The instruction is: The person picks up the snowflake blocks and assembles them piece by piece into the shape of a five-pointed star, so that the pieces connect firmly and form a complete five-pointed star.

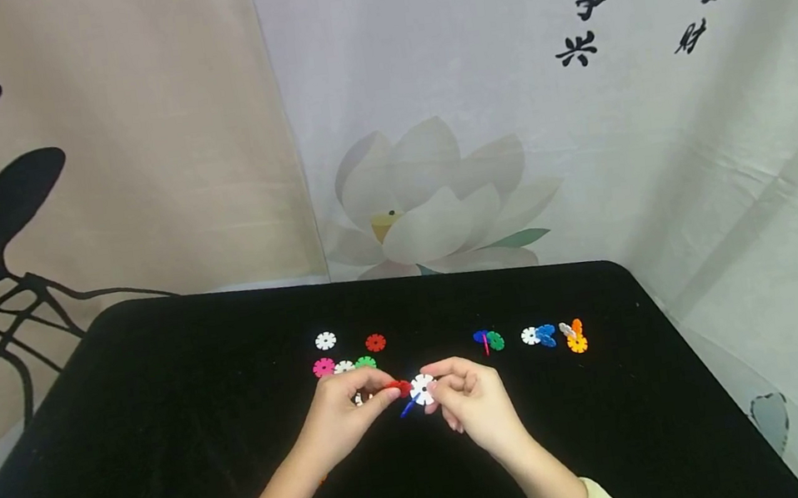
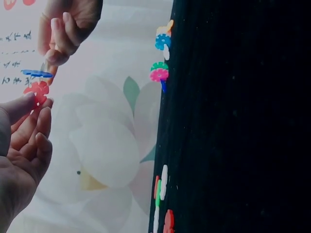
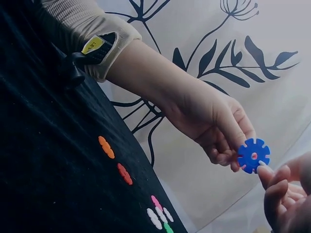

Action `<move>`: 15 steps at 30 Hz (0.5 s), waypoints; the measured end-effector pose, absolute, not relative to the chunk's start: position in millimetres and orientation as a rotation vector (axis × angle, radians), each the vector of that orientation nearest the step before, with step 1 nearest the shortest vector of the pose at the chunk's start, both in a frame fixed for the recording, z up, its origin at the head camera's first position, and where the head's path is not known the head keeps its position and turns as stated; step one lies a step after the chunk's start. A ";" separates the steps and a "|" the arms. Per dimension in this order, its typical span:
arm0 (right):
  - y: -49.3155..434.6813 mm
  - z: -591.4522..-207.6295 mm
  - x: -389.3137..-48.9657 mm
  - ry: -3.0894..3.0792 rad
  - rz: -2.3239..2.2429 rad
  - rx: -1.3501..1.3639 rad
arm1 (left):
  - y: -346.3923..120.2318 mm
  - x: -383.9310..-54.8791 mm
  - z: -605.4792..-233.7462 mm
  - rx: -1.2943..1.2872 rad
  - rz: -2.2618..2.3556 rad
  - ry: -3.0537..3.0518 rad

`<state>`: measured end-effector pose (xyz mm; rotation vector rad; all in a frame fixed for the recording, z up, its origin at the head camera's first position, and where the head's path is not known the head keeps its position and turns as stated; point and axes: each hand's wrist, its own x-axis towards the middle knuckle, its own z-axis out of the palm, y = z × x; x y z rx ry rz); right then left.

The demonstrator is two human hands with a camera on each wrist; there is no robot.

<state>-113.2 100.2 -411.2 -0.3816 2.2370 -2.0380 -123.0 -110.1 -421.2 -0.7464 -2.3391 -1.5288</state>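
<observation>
My left hand (image 1: pixel 342 420) pinches a red notched disc (image 1: pixel 404 388) between thumb and fingers. Facing it, my right hand (image 1: pixel 480 406) holds a white notched disc (image 1: pixel 423 390) by its right side. A blue notched disc (image 1: pixel 409 406) shows edge-on below the white one. In the left wrist view, the blue disc (image 2: pixel 37 74) lies between the red disc (image 2: pixel 38 92) and the right hand's fingers. Seen flat in the right wrist view, the blue disc (image 3: pixel 250 160) overlaps the left fingertips and hides most of the red disc.
Beyond the left hand lie loose discs: white (image 1: pixel 325 341), red (image 1: pixel 376 342), pink (image 1: pixel 323 367) and green (image 1: pixel 365 362). Farther right on the black table (image 1: pixel 658 434) are joined groups: blue-green-pink (image 1: pixel 496 340), white-blue (image 1: pixel 546 336) and orange-white (image 1: pixel 577 342). An orange disc (image 3: pixel 106 147) lies nearer the body.
</observation>
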 end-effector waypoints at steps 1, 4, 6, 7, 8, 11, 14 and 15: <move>99.7 -411.5 -113.0 2.237 -2.042 -0.390 | -109.5 -123.0 -421.6 -0.766 -1.518 -2.324; 98.8 -411.9 -112.1 2.238 -2.056 -0.386 | -107.2 -122.8 -422.8 -0.818 -1.500 -2.290; 98.3 -412.5 -111.9 2.242 -2.063 -0.363 | -105.1 -122.4 -424.2 -0.841 -1.491 -2.265; 97.9 -412.3 -111.6 2.247 -2.063 -0.350 | -104.1 -122.0 -425.1 -0.849 -1.491 -2.252; 97.5 -411.9 -111.0 2.256 -2.058 -0.330 | -103.1 -121.7 -425.7 -0.854 -1.493 -2.240; 96.2 -413.5 -110.6 2.280 -2.043 -0.288 | -101.1 -120.9 -428.3 -0.851 -1.495 -2.204; 94.5 -415.0 -108.9 2.289 -2.044 -0.286 | -100.0 -120.4 -429.3 -0.851 -1.502 -2.184; 94.0 -415.5 -108.5 2.296 -2.050 -0.297 | -99.7 -120.5 -429.5 -0.855 -1.502 -2.176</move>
